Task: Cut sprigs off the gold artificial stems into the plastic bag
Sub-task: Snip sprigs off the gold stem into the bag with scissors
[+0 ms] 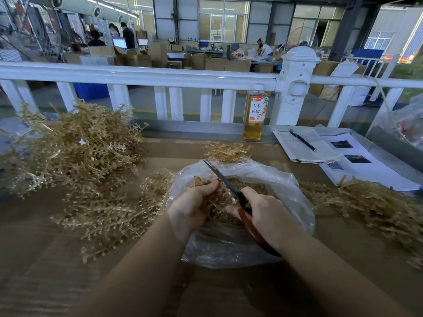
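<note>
Currently your left hand [194,202] comes in from the lower left, forearm angled up toward the middle of the table, fingers curled tight round a gold stem [199,180] whose tip pokes out just above your knuckles. Your right hand [263,216] reaches in from the lower right, fingers wrapped round the red-brown handles of the scissors [231,191], thumb lying along the near handle. Blades point up and away to the left, crossing just beside the left-hand grip; whether they touch the stem cannot be told. Both grips hang directly over the plastic bag [283,186], which lies open on the table [68,271] and spreads out beneath and around both hands; cut sprigs [251,186] sit inside it just beyond the scissors. A large pile of uncut stems [75,147] lies well to the left of your left hand, looser ones trailing close to that wrist. Another heap [375,207] lies to the right of the scissor hand, past the bag's edge. A small clump [225,152] rests just beyond the blade tips. Farther back stands a drink bottle [255,113] against the white railing [160,76], with papers and a pen [302,140] to its right.
</note>
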Available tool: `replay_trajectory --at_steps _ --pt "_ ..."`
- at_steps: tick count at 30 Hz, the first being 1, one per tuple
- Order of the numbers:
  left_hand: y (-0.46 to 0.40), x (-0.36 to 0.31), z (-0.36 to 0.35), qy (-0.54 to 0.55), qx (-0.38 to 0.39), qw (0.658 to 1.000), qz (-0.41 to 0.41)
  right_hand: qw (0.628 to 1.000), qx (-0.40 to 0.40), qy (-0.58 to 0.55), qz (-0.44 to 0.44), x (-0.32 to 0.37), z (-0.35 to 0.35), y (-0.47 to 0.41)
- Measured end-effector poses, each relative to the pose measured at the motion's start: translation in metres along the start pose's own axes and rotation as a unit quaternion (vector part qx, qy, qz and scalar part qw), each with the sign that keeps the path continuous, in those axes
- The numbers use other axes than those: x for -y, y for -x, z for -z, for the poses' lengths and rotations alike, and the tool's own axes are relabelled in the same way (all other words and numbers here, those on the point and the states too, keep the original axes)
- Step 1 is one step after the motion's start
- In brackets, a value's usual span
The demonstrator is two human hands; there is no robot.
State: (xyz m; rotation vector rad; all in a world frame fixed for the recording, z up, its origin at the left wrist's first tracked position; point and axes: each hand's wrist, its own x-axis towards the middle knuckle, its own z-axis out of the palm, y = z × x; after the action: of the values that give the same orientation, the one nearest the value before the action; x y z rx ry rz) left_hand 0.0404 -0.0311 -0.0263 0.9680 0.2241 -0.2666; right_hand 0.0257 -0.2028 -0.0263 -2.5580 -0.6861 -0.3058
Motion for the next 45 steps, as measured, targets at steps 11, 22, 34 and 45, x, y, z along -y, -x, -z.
replay_trajectory --at_steps 11,22,34,45 --pt "0.0000 0.0003 -0.0022 0.037 -0.024 0.999 -0.016 1.000 0.004 0.020 0.004 0.0032 0.0019 0.0019" --pt "0.0041 -0.0021 -0.0044 0.023 -0.011 1.000 -0.003 1.000 0.023 0.016 0.000 0.0032 0.0016 -0.0030" --pt "0.0068 -0.0033 -0.0029 0.019 -0.003 1.000 0.008 1.000 0.013 0.017 0.003 0.0046 0.0018 -0.0024" --pt "0.0075 -0.0042 -0.0045 0.023 -0.002 1.000 0.019 0.999 0.030 -0.006 -0.007 0.0059 0.0048 -0.0041"
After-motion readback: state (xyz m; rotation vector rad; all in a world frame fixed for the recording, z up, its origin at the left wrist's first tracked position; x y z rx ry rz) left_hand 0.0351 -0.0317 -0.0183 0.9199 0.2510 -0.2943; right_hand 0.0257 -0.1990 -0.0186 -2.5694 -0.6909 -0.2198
